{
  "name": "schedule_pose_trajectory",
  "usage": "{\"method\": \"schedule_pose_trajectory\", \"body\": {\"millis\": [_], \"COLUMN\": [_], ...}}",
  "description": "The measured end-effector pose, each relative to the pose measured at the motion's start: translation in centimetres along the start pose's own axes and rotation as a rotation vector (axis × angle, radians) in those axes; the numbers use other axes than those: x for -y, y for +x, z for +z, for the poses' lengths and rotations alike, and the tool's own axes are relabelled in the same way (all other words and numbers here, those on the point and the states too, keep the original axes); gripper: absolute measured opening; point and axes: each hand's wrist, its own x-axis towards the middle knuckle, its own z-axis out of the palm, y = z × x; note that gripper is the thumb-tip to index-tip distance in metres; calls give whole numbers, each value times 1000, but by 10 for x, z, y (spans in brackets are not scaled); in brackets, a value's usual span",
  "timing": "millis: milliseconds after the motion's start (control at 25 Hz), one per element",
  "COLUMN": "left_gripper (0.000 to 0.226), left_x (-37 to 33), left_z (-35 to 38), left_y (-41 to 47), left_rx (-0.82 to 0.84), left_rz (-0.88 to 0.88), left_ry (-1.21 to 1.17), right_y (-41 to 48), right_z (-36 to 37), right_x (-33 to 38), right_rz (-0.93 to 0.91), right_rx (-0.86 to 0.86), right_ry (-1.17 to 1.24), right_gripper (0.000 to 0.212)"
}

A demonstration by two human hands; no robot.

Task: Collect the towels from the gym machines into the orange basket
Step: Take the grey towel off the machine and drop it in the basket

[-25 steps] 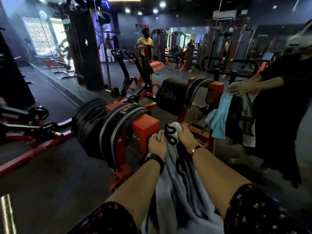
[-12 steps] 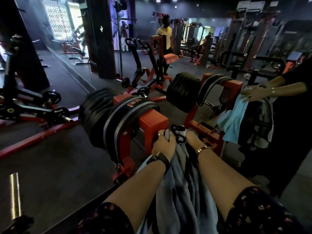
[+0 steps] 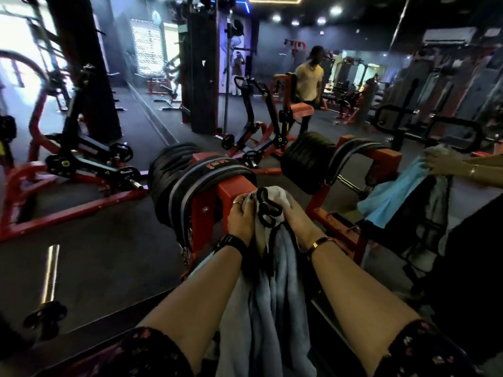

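Head view, nearest first: a grey towel (image 3: 275,300) hangs in long folds between the two bare forearms. At its top the left hand (image 3: 241,217), with a ring and a black wristband, has its fingers curled tight into the bunched cloth. The right hand (image 3: 297,216), with a gold bracelet at the wrist, clasps the same bunch from the other side, its fingertips buried in the folds. Gathered between them is a white towel (image 3: 275,195) marked with black loops. Both hands sit just beside the orange post (image 3: 234,193) of a weight machine, whose black plates (image 3: 166,186) are stacked to the left. Farther right, another person's hand (image 3: 439,163) holds a light blue towel (image 3: 392,197), with darker cloths (image 3: 432,213) draped beside it. Well beyond, a person in a yellow shirt (image 3: 309,77) stands among machines.
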Motion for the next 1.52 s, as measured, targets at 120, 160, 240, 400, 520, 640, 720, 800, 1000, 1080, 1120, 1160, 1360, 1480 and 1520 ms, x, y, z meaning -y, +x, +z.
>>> {"method": "schedule_pose_trajectory", "body": {"millis": [120, 160, 240, 400, 520, 640, 720, 800, 1000, 1080, 1120, 1160, 1360, 1480, 1520], "left_gripper": [11, 10, 30, 38, 70, 104, 99, 77, 62, 66, 71, 72, 51, 74, 71], "left_x": [-18, -22, -30, -45, -47, -43, -43, -50, -71, -77, -81, -82, -106, -117, -120], "left_z": [-15, -23, -40, -93, -148, -205, -239, -277, -348, -372, -384, -397, -444, -474, -483], "left_y": [-20, -26, -33, -58, -86, -112, -133, -163, -251, -285, -304, -320, -411, -469, -488], "left_rx": [1, -19, -70, -110, -200, -307, -405, -461, -618, -656, -688, -719, -833, -977, -1028], "left_rz": [8, 32, 100, 117, 112, 85, 97, 120, 157, 170, 179, 187, 240, 251, 264], "left_ry": [-123, -167, -203, -297, -292, -328, -280, -257, -202, -135, -102, -89, -49, -65, -68], "right_y": [-17, -23, -36, -55, -80, -110, -130, -159, -241, -274, -292, -310, -397, -450, -468], "right_z": [20, 31, 56, 106, 154, 202, 235, 270, 336, 355, 365, 374, 417, 446, 452], "right_x": [11, 14, 23, 37, 38, 36, 34, 37, 40, 40, 41, 43, 54, 55, 56], "right_rz": [-73, -80, -82, -119, -123, -69, -48, -11, 35, 34, 54, 82, 119, 115, 121], "right_rx": [101, 122, 163, 287, 387, 565, 599, 615, 744, 800, 827, 853, 1057, 1197, 1242], "right_ry": [108, 160, 220, 112, 104, 134, 105, 121, 155, 176, 194, 225, 373, 426, 433], "right_gripper": [27, 27, 24, 20, 18, 13, 9, 10, 13, 20, 22, 22, 7, 8, 7]}}
